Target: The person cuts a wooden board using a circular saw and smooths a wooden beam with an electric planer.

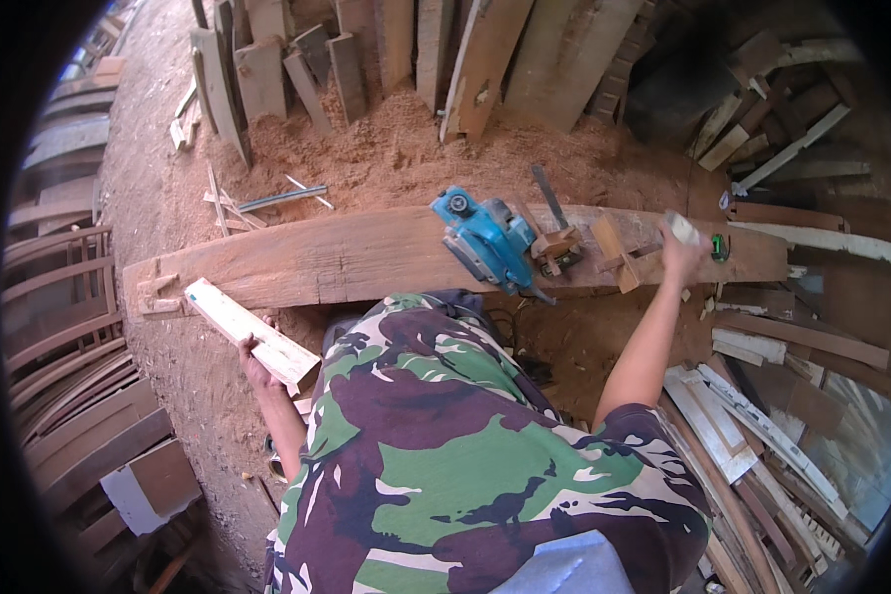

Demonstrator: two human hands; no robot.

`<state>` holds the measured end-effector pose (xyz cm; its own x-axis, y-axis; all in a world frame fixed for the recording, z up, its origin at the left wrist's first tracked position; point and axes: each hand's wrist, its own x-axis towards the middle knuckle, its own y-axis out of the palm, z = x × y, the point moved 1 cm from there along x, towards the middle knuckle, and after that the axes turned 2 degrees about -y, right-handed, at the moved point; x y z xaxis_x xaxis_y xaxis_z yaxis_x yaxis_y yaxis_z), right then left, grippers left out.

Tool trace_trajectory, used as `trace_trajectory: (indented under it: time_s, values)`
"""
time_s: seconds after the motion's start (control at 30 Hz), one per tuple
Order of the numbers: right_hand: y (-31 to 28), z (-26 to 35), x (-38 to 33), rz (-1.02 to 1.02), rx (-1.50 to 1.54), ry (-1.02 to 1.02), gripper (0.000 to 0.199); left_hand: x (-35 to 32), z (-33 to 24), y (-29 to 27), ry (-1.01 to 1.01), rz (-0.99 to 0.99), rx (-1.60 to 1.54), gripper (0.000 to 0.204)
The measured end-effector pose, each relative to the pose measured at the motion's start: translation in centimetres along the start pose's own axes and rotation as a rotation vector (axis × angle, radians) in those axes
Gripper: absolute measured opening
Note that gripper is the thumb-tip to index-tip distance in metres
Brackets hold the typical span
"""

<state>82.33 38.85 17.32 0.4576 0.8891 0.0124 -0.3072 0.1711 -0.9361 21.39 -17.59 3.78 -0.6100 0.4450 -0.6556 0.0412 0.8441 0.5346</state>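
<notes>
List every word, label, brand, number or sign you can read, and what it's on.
No text is readable.
Blue power planer: any marking is too small.
Pale wooden piece in the left hand: nothing legible.
Pale object in the right hand: too blurred.

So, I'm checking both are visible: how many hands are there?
2: the left hand, partly hidden, holds a pale board by the thick plank's left end; the right hand, blurred, holds a pale object toward its right end.
</notes>
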Motion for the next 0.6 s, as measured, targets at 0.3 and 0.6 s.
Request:
trace_trajectory:
  time_s: [0.3, 0.6]
  values:
    - [13.2, -25.5, 12.0, 0.457, 0.399, -0.091, 0.051, 0.5, -1.0, 3.3, -0.11, -0.046, 0.08, 0.067]
    - [7.1, -3.0, 0.5, -0.462, -0.187, -0.633, 0.027, 6.4, 3.5, 3.7, 0.706, -0.721, 0.39, 0.052]
